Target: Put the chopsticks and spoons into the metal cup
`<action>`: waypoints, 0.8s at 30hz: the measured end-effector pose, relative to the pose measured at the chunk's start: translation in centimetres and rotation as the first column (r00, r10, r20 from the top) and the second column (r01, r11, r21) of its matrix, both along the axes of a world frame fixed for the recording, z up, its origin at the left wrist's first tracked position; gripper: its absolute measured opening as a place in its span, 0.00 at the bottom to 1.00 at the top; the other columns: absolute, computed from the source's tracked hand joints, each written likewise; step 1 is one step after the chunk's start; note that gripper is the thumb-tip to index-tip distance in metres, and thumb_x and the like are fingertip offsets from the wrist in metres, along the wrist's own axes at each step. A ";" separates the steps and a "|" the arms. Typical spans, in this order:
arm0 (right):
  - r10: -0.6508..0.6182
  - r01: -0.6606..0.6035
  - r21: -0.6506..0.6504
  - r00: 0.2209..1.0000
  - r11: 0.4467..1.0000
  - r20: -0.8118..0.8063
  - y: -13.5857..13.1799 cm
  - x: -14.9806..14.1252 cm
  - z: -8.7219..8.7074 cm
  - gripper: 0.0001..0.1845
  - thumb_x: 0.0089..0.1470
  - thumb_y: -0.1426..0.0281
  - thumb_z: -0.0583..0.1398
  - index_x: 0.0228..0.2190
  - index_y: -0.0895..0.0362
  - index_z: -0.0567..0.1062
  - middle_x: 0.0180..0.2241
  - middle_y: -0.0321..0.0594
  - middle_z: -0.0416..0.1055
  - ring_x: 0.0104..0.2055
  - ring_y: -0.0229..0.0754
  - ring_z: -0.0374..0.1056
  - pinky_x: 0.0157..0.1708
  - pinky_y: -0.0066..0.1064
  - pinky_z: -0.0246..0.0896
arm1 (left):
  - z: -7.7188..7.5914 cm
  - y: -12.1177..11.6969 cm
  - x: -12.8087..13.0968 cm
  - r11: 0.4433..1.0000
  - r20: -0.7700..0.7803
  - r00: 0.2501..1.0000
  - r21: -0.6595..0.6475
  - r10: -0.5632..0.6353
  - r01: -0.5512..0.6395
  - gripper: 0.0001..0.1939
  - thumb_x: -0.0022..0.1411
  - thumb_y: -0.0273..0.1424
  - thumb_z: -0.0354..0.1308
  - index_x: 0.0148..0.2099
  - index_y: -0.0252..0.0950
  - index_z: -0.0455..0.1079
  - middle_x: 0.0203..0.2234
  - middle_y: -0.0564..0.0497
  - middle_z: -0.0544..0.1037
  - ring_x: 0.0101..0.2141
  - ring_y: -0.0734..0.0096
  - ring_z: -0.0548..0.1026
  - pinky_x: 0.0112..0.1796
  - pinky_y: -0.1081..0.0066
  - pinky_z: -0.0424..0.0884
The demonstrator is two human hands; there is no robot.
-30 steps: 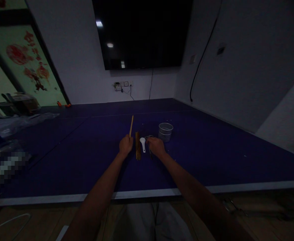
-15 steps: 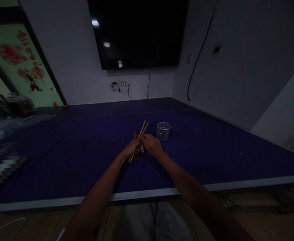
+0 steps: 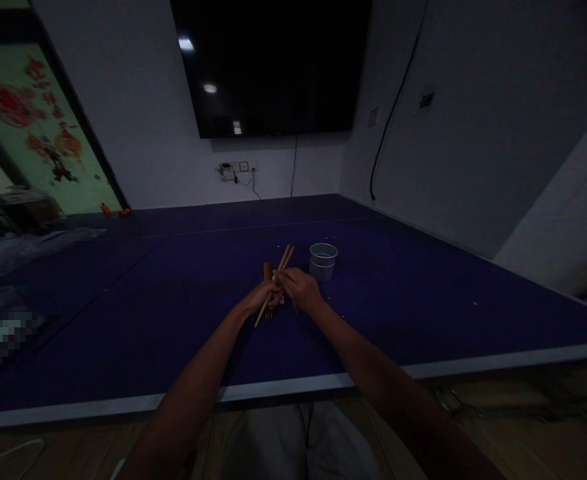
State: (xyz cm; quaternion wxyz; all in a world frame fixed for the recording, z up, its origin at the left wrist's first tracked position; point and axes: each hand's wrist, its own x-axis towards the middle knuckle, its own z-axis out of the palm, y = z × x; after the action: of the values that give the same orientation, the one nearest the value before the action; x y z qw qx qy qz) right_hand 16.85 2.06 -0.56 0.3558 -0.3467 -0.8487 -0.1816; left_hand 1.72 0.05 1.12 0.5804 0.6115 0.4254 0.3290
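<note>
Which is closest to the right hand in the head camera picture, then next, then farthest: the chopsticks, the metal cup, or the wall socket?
1. chopsticks: held in the right hand, sticking up toward the far side.
2. metal cup: on the blue table, just beyond and right of the hand.
3. wall socket: far off on the back wall.

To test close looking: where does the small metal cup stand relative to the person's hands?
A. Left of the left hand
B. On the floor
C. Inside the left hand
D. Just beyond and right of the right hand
D: the metal cup stands on the blue table, just beyond and right of the right hand.
</note>
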 end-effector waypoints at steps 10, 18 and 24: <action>-0.049 0.050 0.014 0.999 0.999 -0.006 0.0 0.0 0.0 0.17 0.59 0.73 0.52 0.48 0.53 0.72 0.40 0.44 0.72 0.39 0.39 0.65 0.38 0.28 0.59 | 0.1 -0.4 0.1 0.995 -0.023 1.000 -0.099 -0.016 0.013 0.15 0.55 0.35 0.42 0.20 0.36 0.58 0.11 0.55 0.59 0.14 0.79 0.55 0.18 0.76 0.51; -0.031 0.035 0.109 0.999 0.993 -0.032 0.3 0.0 -0.4 0.15 0.59 0.72 0.53 0.46 0.54 0.73 0.36 0.43 0.73 0.36 0.38 0.66 0.35 0.27 0.59 | -0.2 0.3 -0.1 0.985 0.036 0.998 -0.164 -0.054 0.059 0.15 0.53 0.37 0.42 0.18 0.38 0.51 0.10 0.58 0.53 0.13 0.81 0.50 0.16 0.78 0.48; 0.003 0.010 0.181 0.997 0.983 -0.072 0.2 -0.1 -0.4 0.14 0.59 0.71 0.53 0.44 0.56 0.74 0.34 0.44 0.72 0.35 0.40 0.66 0.34 0.29 0.60 | -0.8 0.6 0.1 0.991 0.084 0.995 -0.118 -0.059 0.069 0.16 0.52 0.39 0.46 0.18 0.37 0.52 0.10 0.58 0.53 0.12 0.82 0.51 0.16 0.78 0.47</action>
State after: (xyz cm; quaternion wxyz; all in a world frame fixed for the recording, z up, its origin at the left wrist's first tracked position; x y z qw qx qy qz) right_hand 16.79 2.29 -0.91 0.4158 -0.3206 -0.8146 -0.2463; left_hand 1.78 0.61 0.28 0.6433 0.5750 0.4010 0.3079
